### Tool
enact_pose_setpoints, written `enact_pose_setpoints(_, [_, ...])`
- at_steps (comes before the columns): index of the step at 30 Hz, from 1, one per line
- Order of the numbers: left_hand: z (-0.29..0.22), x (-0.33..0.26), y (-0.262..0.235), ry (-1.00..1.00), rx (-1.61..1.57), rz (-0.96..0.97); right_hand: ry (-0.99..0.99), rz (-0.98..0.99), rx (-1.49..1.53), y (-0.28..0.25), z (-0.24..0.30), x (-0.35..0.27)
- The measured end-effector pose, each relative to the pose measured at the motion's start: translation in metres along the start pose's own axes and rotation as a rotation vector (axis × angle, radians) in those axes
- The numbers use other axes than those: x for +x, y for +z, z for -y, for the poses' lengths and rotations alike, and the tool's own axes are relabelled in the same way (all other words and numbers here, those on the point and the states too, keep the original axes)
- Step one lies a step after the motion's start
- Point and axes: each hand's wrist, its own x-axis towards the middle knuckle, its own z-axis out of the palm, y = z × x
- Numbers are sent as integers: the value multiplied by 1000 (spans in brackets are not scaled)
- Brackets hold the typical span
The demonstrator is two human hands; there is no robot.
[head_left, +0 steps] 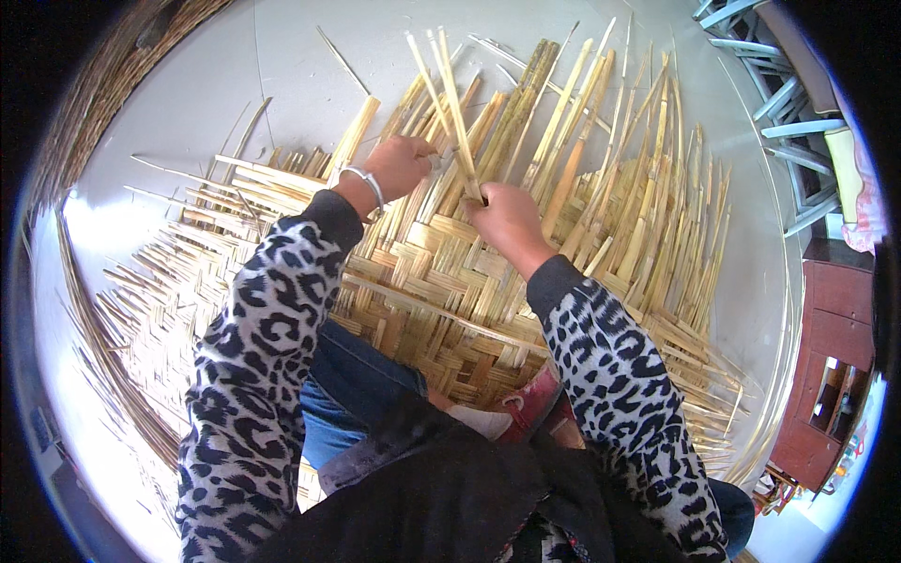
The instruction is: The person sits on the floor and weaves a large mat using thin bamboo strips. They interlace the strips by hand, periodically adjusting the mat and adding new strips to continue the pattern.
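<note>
A big, flat, yellow-tan mat woven from strips (446,342) lay on the smooth grey floor (221,98), in front of the person and partly under them. Its loose ends stuck out like a fan, maybe so that each one could be reached.

The right hand (504,220) pinched the low part of some thin, pale, straight strips (459,122), and their tops stood up above the mat. Holding them low, near the weave, probably gave good control. The left hand (399,171), with a shiny silver band (374,190) at its wrist, was curled just beside them. Its fingertips were bent in, but I cannot tell if they pinched a strip.

A red shoe with laces (533,399) was down by the woven part. A foot there could help keep the mat flat, but its sole was hidden.
</note>
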Motion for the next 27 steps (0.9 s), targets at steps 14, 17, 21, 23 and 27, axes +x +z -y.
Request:
enact_pose_setpoints(14, [-7,29,14,-181,-69,172,-1,-165,145,3,-4,-13])
enact_pose_setpoints(17, [-10,26,21,-122,-96,99,29,-180,172,6,-9,-15])
enact_pose_setpoints(21, [-4,28,28,-204,-283,120,108,-188,346,11,-14,-14])
enact_pose_setpoints(23, [0,25,32,-269,-487,136,123,-194,406,14,-16,-13])
enact_pose_setpoints(27, [3,15,37,-296,-847,70,216,-167,442,19,-17,-8])
